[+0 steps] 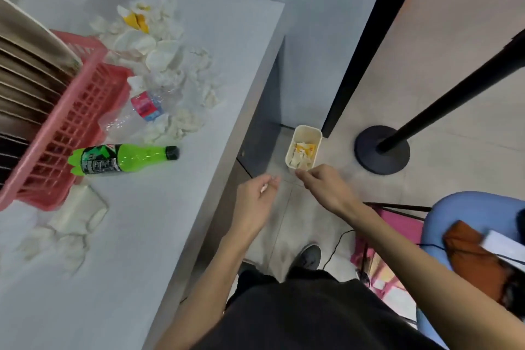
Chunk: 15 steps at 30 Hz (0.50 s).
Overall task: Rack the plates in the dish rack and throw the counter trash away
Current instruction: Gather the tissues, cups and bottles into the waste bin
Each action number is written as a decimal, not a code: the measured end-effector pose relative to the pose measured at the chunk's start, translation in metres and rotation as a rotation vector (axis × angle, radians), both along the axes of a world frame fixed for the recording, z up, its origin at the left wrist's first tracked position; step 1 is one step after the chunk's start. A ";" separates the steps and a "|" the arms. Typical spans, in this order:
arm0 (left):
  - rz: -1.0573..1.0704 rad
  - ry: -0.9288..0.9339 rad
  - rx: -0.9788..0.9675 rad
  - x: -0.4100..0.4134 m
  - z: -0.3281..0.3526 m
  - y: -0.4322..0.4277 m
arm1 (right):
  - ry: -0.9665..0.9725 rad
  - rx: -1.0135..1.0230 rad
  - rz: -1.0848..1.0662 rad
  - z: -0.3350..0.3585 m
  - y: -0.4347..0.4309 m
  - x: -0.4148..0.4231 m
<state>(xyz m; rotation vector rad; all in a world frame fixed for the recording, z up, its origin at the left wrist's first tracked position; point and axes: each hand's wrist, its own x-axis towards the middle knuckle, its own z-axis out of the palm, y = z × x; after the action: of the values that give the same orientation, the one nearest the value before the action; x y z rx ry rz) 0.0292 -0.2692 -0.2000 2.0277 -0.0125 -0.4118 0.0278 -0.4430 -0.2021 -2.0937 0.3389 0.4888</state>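
Note:
A pink dish rack (42, 133) stands on the grey counter (159, 221) at the left, with several brown plates (25, 65) upright in it. Trash lies beside it: a pile of crumpled white paper and cups (159, 45), a clear plastic bottle (136, 113), a green bottle (122, 158) on its side, and more crumpled paper (65, 224). A small cream bin (317, 138) sits on the floor past the counter's end, holding paper and yellow wrappers. My left hand (257, 196) hovers beside the counter edge, fingers loosely curled. My right hand (322, 185) hangs just before the bin's near rim, holding nothing visible.
A black stanchion with a round base (382, 149) stands right of the bin. A blue chair (468, 213) carrying an orange cloth (477, 258) is at the right, with a pink frame (397, 224) and a cable on the floor. My shoe (309, 256) is below the hands.

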 end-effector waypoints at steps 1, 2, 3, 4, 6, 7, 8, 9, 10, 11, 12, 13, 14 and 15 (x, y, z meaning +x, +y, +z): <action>-0.022 0.009 0.017 0.005 -0.005 -0.009 | 0.013 -0.008 -0.021 -0.004 -0.009 0.004; -0.029 0.024 0.024 0.011 -0.011 -0.018 | 0.022 -0.008 -0.036 -0.010 -0.018 0.008; -0.037 0.039 0.024 0.017 -0.018 -0.025 | 0.031 -0.008 -0.046 -0.016 -0.025 0.012; -0.048 0.049 0.024 0.023 -0.026 -0.032 | 0.039 -0.003 -0.054 -0.023 -0.032 0.016; -0.089 0.065 0.024 0.036 -0.043 -0.046 | 0.050 0.019 -0.062 -0.040 -0.043 0.024; -0.111 0.069 0.033 0.044 -0.053 -0.052 | 0.062 0.030 -0.058 -0.050 -0.047 0.028; -0.132 0.069 0.050 0.051 -0.064 -0.058 | 0.079 0.041 -0.058 -0.060 -0.051 0.033; -0.148 0.069 0.063 0.060 -0.076 -0.064 | 0.092 0.052 -0.066 -0.071 -0.056 0.038; -0.156 0.073 0.070 0.069 -0.089 -0.071 | 0.104 0.058 -0.076 -0.083 -0.060 0.043; -0.154 0.083 0.072 0.078 -0.103 -0.077 | 0.116 0.059 -0.084 -0.097 -0.064 0.047; -0.144 0.097 0.073 0.086 -0.118 -0.082 | 0.130 0.052 -0.087 -0.111 -0.067 0.052; -0.131 0.111 0.074 0.095 -0.134 -0.087 | 0.147 0.040 -0.090 -0.126 -0.070 0.056; -0.121 0.126 0.081 0.104 -0.152 -0.091 | 0.168 0.027 -0.093 -0.141 -0.073 0.061; -0.110 0.144 0.088 0.113 -0.173 -0.095 | 0.185 0.017 -0.096 -0.158 -0.076 0.066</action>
<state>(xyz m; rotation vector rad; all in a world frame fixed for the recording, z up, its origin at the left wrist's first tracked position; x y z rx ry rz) 0.1419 -0.3644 -0.3726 2.0848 -0.0177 -0.6375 0.0935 -0.5186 -0.3599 -2.0103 0.5384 0.6275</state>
